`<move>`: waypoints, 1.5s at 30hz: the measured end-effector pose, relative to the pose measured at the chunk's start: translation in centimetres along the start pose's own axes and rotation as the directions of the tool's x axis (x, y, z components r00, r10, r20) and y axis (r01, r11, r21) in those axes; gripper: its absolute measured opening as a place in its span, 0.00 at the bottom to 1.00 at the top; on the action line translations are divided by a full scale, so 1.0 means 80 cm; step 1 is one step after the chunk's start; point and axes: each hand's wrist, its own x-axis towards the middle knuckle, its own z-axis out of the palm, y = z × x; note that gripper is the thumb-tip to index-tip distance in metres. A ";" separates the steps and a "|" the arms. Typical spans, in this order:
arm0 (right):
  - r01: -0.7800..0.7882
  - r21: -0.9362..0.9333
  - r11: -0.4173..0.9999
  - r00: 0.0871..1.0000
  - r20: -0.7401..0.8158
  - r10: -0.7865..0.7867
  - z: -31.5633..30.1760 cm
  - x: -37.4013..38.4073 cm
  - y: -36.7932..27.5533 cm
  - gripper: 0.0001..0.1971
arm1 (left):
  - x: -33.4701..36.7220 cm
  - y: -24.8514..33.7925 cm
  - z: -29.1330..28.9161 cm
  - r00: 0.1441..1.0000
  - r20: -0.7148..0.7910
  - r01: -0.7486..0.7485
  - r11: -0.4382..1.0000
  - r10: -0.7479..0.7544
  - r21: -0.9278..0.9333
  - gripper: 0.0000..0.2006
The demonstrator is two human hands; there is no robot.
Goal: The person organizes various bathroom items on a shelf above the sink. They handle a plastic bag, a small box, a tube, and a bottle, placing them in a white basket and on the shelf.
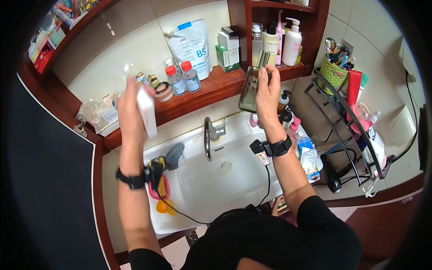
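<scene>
Smeared by motion, my left hand [129, 112] is raised at the left of the wooden shelf [213, 88], wrapped round a white box-like item [147, 112] whose exact kind I cannot make out. My right hand [269, 94] grips a dark green see-through bottle [248, 95] by its upper part, above the right side of the sink. Behind it stand a pump bottle [293, 42] and other tall bottles in a cubby. Between the hands, the shelf bears two clear bottles with red caps [176, 82], a white pouch [193, 47] and a green-and-white box [227, 57].
Below lies a white sink [211, 193] with a chrome faucet [208, 137]. A grey cloth [174, 156] and pink soap dish [158, 191] sit on its left rim. At the right hangs a black rack [355, 128] with a green basket [332, 74]. Small bottles crowd the right corner.
</scene>
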 end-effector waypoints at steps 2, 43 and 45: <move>-0.079 0.065 0.995 0.997 -0.006 0.079 -0.013 -0.015 -0.008 0.16 | 0.054 0.038 0.038 0.985 0.063 -0.173 0.898 0.162 0.404 0.22; 0.094 -0.326 0.941 0.967 0.255 -0.008 -0.128 -0.070 -0.077 0.15 | -0.018 -0.026 0.183 0.659 0.449 -0.749 0.469 0.603 0.469 0.14; 0.053 -0.303 0.951 0.975 0.222 0.017 -0.140 -0.082 -0.065 0.17 | -0.026 -0.047 0.165 0.820 0.308 -0.531 0.441 0.482 0.724 0.16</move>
